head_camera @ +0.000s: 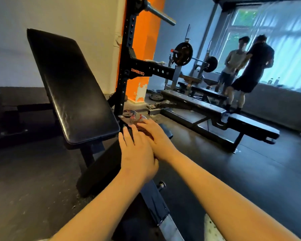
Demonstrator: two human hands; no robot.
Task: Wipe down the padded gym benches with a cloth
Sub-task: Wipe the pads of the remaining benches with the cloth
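Note:
The black padded backrest [73, 87] of an incline bench stands tilted up at the left. In front of it I hold both arms straight out. My left hand [137, 153] lies flat with straight fingers, partly on top of my right hand [157, 136], whose fingers are also straight. Both hands are over the small dark seat pad [167, 133] at the foot of the backrest. A dark brownish patch shows between the fingers; I cannot tell whether it is a cloth. The bench's metal frame [155, 204] runs toward me under my forearms.
A black rack upright [127, 66] stands right behind the bench, against an orange pillar [144, 40]. Two flat benches [207, 105] lie at the right. A loaded barbell [182, 53] is behind them. Two people [245, 70] stand by the window. The floor is dark rubber.

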